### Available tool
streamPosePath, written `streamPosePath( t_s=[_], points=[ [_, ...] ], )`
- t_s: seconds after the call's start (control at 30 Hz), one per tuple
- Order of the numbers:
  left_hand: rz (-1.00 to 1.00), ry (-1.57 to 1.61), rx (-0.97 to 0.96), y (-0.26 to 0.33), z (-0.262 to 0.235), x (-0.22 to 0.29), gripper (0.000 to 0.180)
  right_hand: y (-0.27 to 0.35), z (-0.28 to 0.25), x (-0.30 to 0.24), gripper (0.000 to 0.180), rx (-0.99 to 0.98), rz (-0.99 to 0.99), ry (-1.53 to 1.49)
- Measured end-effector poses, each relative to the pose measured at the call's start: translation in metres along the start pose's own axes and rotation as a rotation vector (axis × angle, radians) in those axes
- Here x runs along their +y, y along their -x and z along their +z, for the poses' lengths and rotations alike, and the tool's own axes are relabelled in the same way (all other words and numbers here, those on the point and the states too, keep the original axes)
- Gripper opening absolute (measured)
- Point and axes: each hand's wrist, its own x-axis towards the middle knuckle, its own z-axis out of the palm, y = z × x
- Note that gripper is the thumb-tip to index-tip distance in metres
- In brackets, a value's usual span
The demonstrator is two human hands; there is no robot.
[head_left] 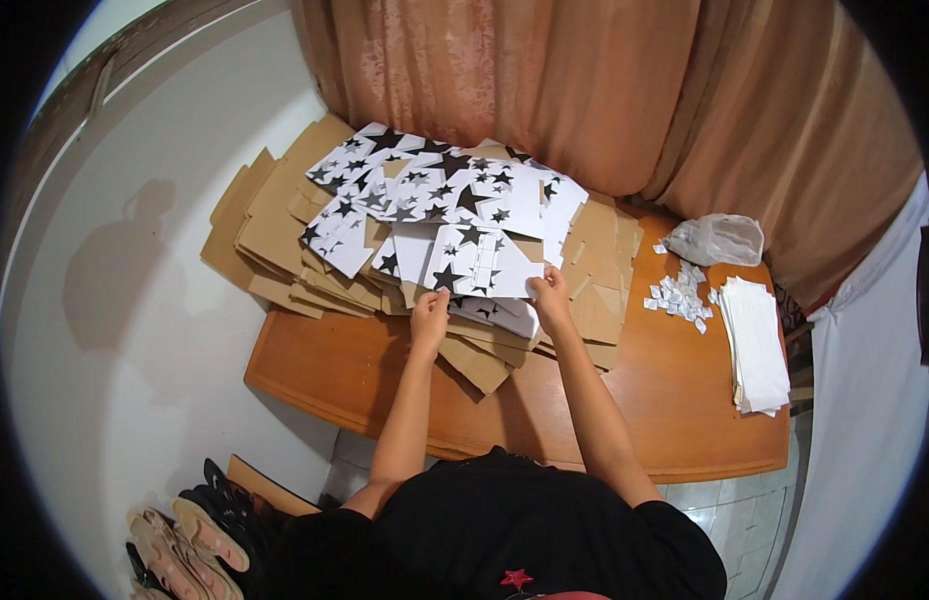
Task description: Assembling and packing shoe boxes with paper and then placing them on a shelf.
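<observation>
A white flat cardboard box blank with black stars is held in front of me by its near corners. My left hand pinches its near left corner, and my right hand grips its right edge. Beneath and behind it lie more star-printed cardboard sheets, overlapping in a loose heap. Under these spreads a wide pile of flattened brown cardboard, with uneven edges sticking out to the left, right and front.
On the right of the wooden table are scattered small white square packets, a translucent plastic bag and a stack of white paper. A brown curtain hangs behind. Shoes stand at the lower left by the white wall.
</observation>
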Motion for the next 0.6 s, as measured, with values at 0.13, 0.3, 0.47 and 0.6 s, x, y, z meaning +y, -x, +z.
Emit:
streamPosePath(
  t_s=[0.13,0.3,0.47,0.6],
  points=[
    [-0.045,0.114,-0.232,0.009,0.009,0.031,0.04,0.024,-0.033,-0.013,0.017,0.028,-0.068,-0.279],
    [0.212,0.23,0.03,0.019,0.049,0.011,0.079,0.055,-0.055,-0.023,0.019,-0.091,-0.222,-0.343],
    [0.875,-0.428,0.044,0.103,0.067,0.09,0.085,0.084,-0.087,-0.057,0.019,-0.042,-0.327,-0.313],
    [0.766,-0.848,-0.014,0.149,0.09,0.121,0.08,0.11,-0.102,-0.079,0.018,-0.055,-0.465,-0.106]
  ],
)
